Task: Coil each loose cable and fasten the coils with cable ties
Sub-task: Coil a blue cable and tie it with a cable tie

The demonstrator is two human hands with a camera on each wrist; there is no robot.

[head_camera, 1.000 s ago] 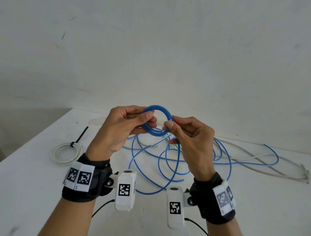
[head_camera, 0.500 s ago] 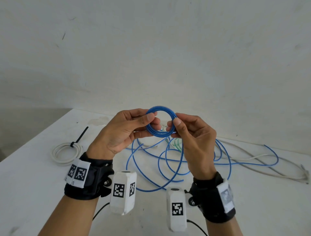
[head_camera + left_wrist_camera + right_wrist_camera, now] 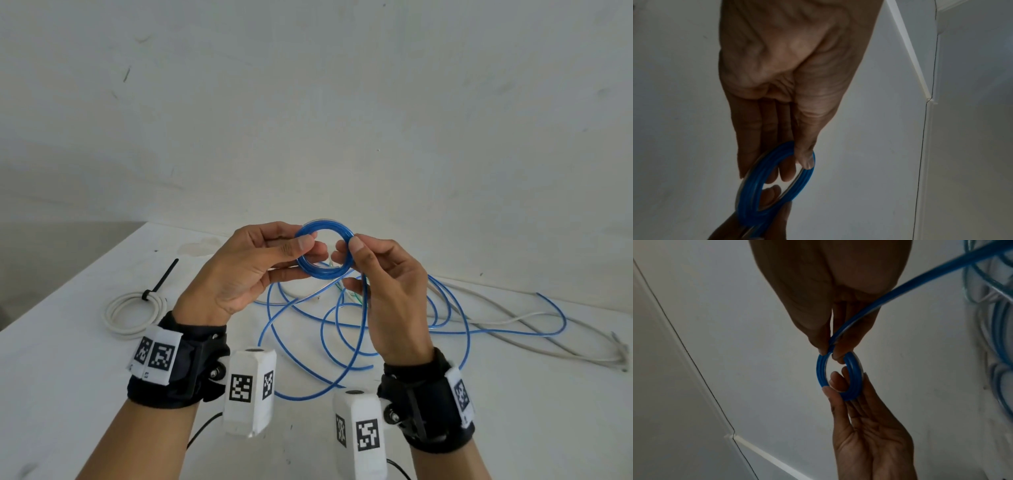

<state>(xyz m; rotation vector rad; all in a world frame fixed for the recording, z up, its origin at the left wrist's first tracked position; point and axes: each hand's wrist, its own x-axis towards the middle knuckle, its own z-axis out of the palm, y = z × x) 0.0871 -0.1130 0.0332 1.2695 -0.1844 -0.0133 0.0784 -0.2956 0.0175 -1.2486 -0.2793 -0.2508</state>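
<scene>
The left hand (image 3: 246, 270) pinches the small blue coil (image 3: 324, 251) between thumb and fingertips; the right hand (image 3: 387, 291) pinches the feeding blue cable (image 3: 356, 342) against its far edge; winding looks midway; another loop seems next.

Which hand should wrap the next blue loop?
Probably the right hand: it already pinches the loose blue cable trailing to the table, while the left hand grips the coil.
</scene>
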